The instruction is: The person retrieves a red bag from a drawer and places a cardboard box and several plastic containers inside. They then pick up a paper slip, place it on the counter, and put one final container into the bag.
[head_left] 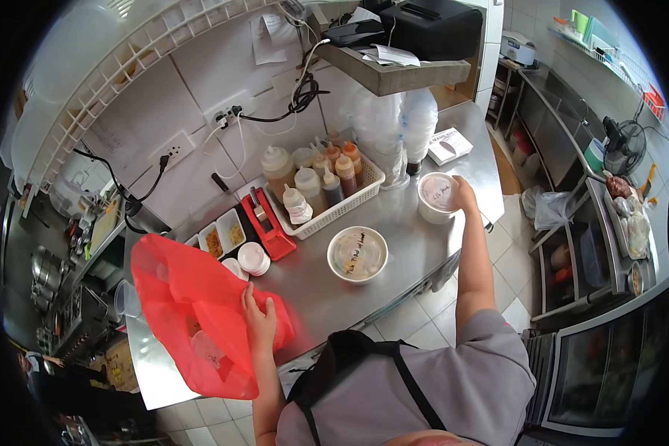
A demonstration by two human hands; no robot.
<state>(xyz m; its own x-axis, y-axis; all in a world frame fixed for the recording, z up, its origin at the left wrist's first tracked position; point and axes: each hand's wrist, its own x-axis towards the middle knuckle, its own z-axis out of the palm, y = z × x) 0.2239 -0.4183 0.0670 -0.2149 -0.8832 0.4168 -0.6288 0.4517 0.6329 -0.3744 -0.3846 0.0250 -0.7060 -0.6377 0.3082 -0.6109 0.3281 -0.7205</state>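
Observation:
At the left end of the steel counter, my left hand [260, 321] is at the edge of a red plastic bag [189, 305], holding it with the thumb raised. Inside the bag a round lid with writing [207, 348] shows partly; the rest of that item is hidden. My right hand [464, 196] is closed round the right side of a white lidded tub [436, 195] with handwriting on its lid. Between my hands stands another round lidded tub [357, 255], also marked in black writing, with neither hand touching it.
Behind the tubs a white basket [342, 207] holds several sauce bottles. A red tape dispenser [269, 227], small white lidded cups [253, 259] and a divided food container [221, 233] stand beside it. Stacked clear plastic containers [383, 130] and a white box [449, 146] are at the back.

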